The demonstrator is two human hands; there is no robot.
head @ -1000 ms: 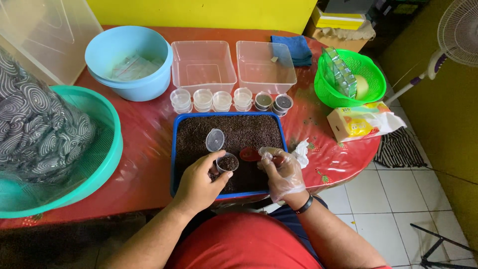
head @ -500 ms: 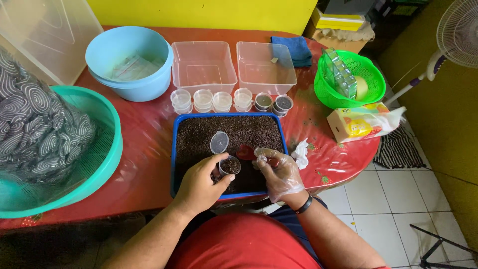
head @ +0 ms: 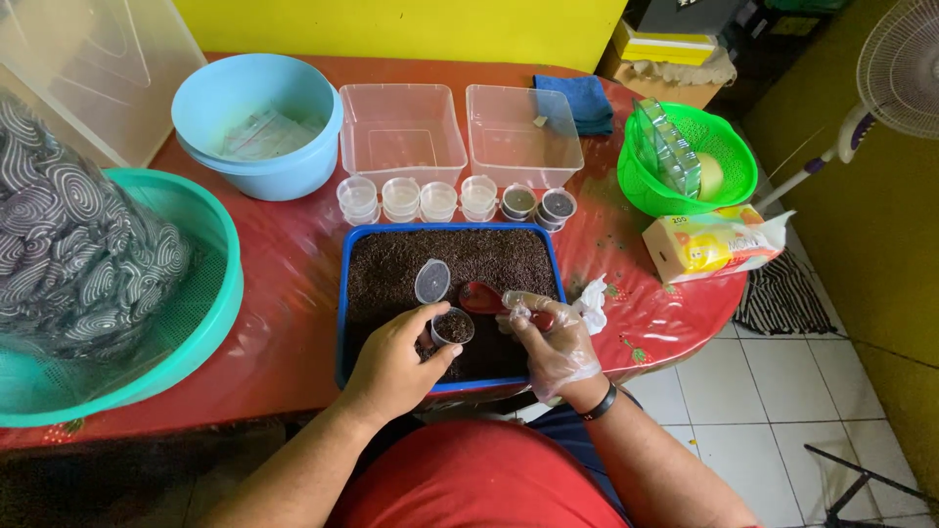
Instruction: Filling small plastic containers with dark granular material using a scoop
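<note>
Two cups stand filled, four empty; left hand clamps a half-full cup, gloved right hand grips a red spoon

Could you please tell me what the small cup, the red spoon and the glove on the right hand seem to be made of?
The small cup looks like thin clear plastic: the dark fill shows through its wall. The red spoon seems glossy moulded plastic, judging by its shine. The glove on the right hand appears to be loose transparent plastic film, wrinkled and see-through.
</note>
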